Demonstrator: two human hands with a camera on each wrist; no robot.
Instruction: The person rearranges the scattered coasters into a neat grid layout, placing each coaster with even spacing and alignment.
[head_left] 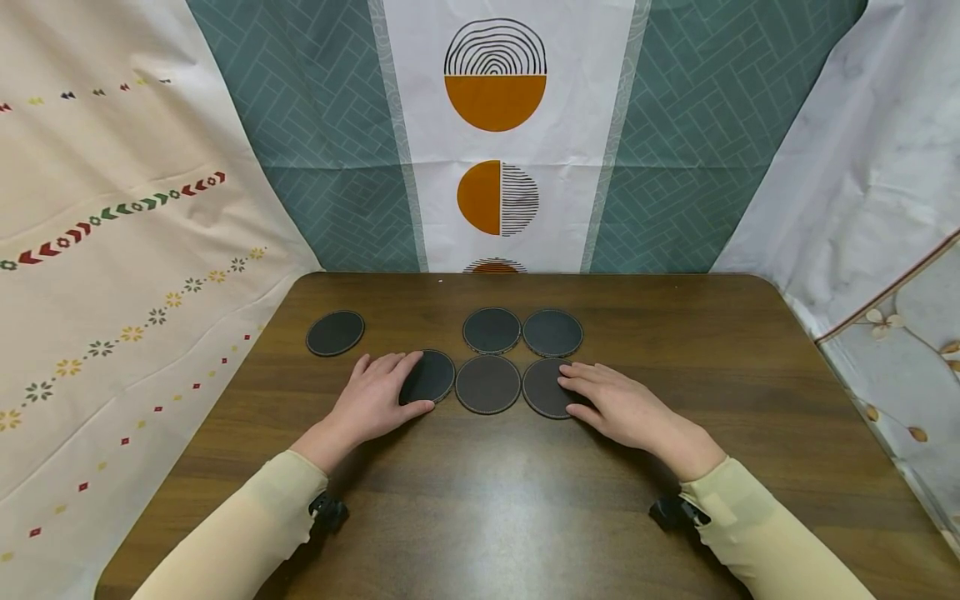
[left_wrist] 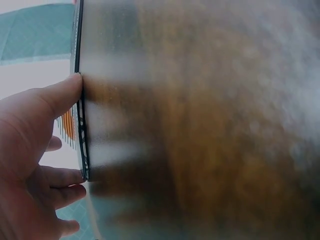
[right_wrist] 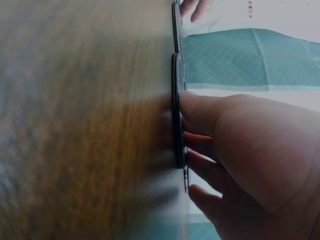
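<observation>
Black round coasters with stitched rims lie flat on the table. My left hand [head_left: 372,396] spans the left coaster [head_left: 431,379] of the front row, thumb at its near edge and fingers toward its far edge. In the left wrist view the thumb [left_wrist: 67,95] touches the rim. My right hand [head_left: 618,406] rests its fingertips on the right coaster [head_left: 542,390] of that row; the right wrist view shows the thumb [right_wrist: 200,106] against this coaster [right_wrist: 176,115]. Between them lies the middle coaster [head_left: 487,385]. Both hands have extended, slightly bent fingers.
Behind the front row, two more coasters, one left [head_left: 491,330] and one right [head_left: 552,332], sit side by side. Another coaster [head_left: 335,333] lies apart at the far left. The wooden table [head_left: 480,500] meets a patterned curtain [head_left: 337,167] at its back edge.
</observation>
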